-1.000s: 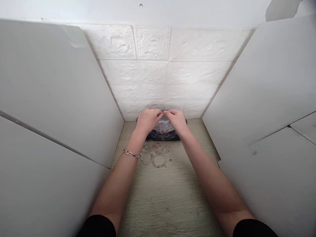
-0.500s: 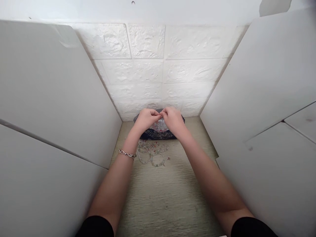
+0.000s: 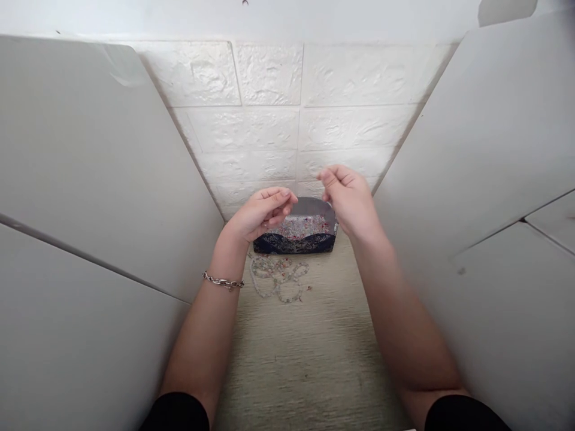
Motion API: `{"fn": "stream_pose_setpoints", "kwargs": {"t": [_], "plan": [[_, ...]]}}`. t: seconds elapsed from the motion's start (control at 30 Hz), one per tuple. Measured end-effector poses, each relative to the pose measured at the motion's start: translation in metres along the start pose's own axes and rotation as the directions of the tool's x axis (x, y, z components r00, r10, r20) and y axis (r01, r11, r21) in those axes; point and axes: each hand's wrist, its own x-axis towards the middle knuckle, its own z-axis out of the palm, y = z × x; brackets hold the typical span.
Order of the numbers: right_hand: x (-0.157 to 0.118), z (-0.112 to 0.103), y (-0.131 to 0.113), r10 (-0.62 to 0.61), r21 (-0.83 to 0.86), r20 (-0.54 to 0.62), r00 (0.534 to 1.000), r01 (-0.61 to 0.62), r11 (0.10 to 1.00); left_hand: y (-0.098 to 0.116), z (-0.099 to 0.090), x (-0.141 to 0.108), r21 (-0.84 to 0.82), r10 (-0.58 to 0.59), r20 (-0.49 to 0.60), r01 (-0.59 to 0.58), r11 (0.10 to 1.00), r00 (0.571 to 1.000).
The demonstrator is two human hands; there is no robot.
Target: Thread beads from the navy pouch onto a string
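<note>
My left hand (image 3: 265, 211) is raised at the left of a dark blue patterned box (image 3: 294, 244), its thumb and fingers pinched together. Higher up and to the right, my right hand (image 3: 348, 194) is also pinched, above the box's right end. Whatever the fingertips hold is too fine to make out. Small clear, pink and red beads (image 3: 303, 226) fill the box, which has a grey inner back. On the surface in front of it lie strung bead loops (image 3: 287, 291), pale with some orange and green.
White brick-patterned wall (image 3: 265, 129) rises behind the box. Grey-white panels stand close on the left (image 3: 90, 161) and the right (image 3: 485, 137). The pale green-grey tabletop (image 3: 296, 347) runs between them toward me. A chain bracelet (image 3: 223, 281) circles my left wrist.
My hands, touching at the fingertips over the box before, have moved apart. The right went up and to the right, the left slightly left. More of the box and beads shows.
</note>
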Motion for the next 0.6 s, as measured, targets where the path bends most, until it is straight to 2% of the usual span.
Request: {"fn": "stream_pose_setpoints", "kwargs": {"t": [0.1,0.2,0.33,0.47,0.53,0.6], "plan": [[0.005,-0.014,-0.005,0.102,0.264,-0.077,0.992,-0.079,0.961,0.01,-0.001,-0.006,0.072,0.037,-0.12,-0.028,0.997,0.992],[0.012,-0.028,-0.004,0.167,0.414,-0.115,0.979,-0.106,0.904,0.02,-0.003,-0.012,0.069,0.068,-0.201,-0.055,0.996,0.977],[0.022,-0.044,0.007,0.223,0.528,-0.157,0.962,-0.109,0.842,0.034,-0.005,-0.019,-0.017,0.063,-0.26,-0.07,0.997,0.964],[0.03,-0.054,0.022,0.318,0.647,-0.236,0.918,-0.096,0.757,0.044,-0.006,-0.026,-0.171,0.073,-0.261,-0.121,0.978,0.963],[0.033,-0.058,0.03,0.346,0.645,-0.283,0.894,-0.09,0.759,0.047,-0.007,-0.028,-0.199,0.1,-0.273,-0.158,0.967,0.957],[0.036,-0.061,0.037,0.357,0.629,-0.308,0.882,-0.092,0.772,0.047,-0.008,-0.03,-0.155,0.134,-0.308,-0.189,0.97,0.942]]}}
